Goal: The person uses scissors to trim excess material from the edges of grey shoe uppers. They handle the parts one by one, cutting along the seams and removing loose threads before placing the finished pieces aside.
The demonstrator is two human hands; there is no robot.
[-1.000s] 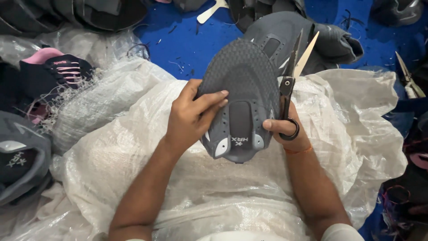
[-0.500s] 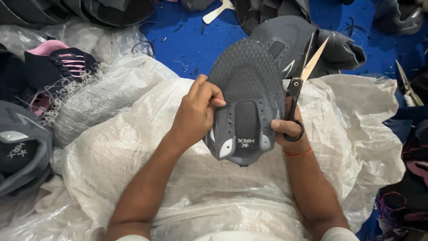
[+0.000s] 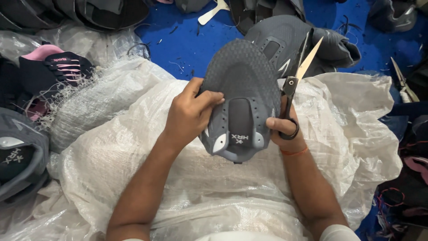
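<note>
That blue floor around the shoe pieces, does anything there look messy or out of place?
Yes. Loose thread ends and small scraps lie scattered on the blue floor, and a second pair of scissors lies loose at the right edge. The woven plastic sack is frayed along its left edge.

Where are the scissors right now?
In the head view, the scissors are in the right hand, blades open and pointing up, just right of the grey shoe upper.
</note>
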